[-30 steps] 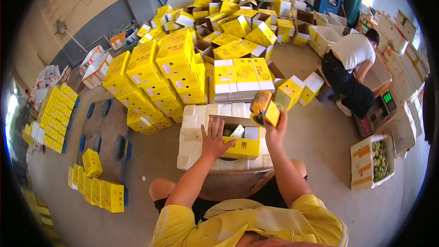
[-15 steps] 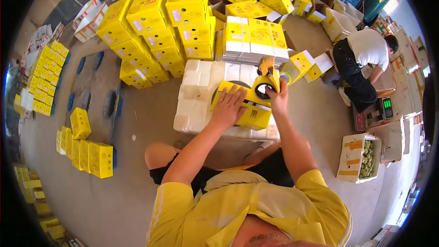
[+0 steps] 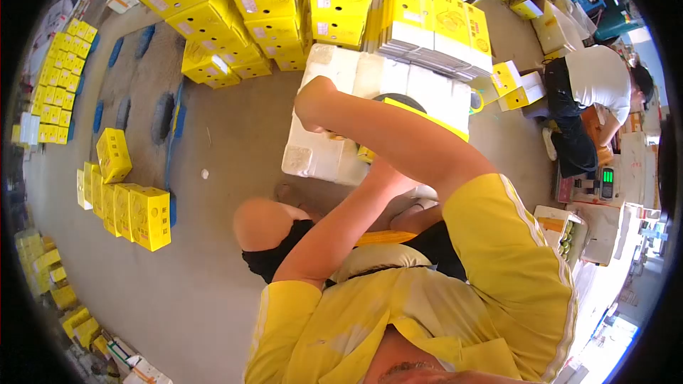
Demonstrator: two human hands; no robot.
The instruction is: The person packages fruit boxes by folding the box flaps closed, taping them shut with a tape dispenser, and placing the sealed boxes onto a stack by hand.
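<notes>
My right arm reaches across to the left, and my right hand (image 3: 314, 104) is closed above the left part of a white foam box (image 3: 341, 71). What it grips is hidden beneath it. My left hand (image 3: 395, 175) is at the front edge of a yellow carton (image 3: 365, 154), mostly covered by my right forearm, so its fingers do not show. The carton lies on the foam box, also largely hidden by that forearm. A dark round rim (image 3: 402, 102) shows beyond the forearm, beside the carton.
Flat yellow cartons (image 3: 434, 21) lie stacked behind the foam box. Yellow boxes (image 3: 270, 7) are piled at the back left. A pallet (image 3: 131, 92) and small yellow boxes (image 3: 149, 217) are on the left. At right, a person (image 3: 597, 82) bends near a scale (image 3: 607, 183).
My right hand, earlier holding a tape dispenser at the carton's right side, has swung left across it. My left hand has moved from the carton's top towards its front. The view has shifted.
</notes>
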